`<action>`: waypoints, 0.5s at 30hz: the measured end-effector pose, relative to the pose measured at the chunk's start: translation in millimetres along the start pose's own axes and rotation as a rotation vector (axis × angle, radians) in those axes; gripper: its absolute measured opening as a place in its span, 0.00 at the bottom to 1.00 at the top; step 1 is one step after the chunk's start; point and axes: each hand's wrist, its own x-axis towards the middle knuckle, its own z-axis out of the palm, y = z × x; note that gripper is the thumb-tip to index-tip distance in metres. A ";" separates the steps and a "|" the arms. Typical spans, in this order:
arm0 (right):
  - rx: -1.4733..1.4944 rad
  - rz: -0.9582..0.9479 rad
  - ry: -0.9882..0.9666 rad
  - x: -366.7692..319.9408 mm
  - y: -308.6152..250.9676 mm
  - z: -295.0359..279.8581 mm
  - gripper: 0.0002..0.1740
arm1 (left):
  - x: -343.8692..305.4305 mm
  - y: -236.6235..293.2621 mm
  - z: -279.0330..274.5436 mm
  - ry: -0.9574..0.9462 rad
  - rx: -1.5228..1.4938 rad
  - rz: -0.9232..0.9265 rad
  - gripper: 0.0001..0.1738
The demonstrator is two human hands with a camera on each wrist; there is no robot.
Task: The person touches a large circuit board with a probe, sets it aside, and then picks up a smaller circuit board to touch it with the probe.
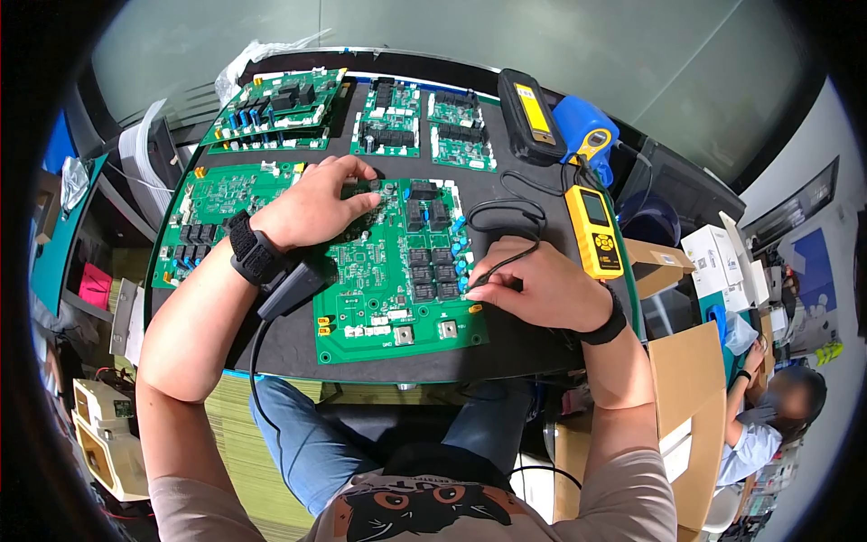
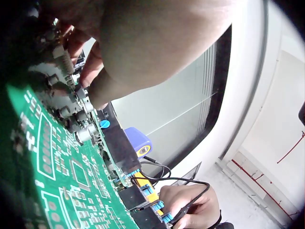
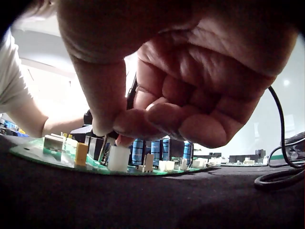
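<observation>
our hands at the green board (image 1: 361, 282).
our right hand (image 1: 545, 287) pinches a black lead (image 1: 495, 269); our left hand's (image 1: 318, 204) grip, we cannot tell.

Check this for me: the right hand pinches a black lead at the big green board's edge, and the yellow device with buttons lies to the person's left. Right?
Not quite: the yellow device lies to the person's right, as the head view shows. The rest holds: the right hand pinches a black lead at the edge of the green board.
</observation>
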 end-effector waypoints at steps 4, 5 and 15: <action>-0.010 -0.054 0.019 1.6 -0.1 1.8 0.11 | -1.8 3.8 -1.4 0.002 0.012 0.002 0.19; -0.023 -0.119 0.047 1.9 1.5 3.0 0.09 | -2.4 5.4 -1.8 0.000 0.013 0.003 0.19; -0.001 -0.168 0.065 2.2 -1.0 3.5 0.06 | -2.7 6.7 -2.3 0.014 -0.002 -0.003 0.19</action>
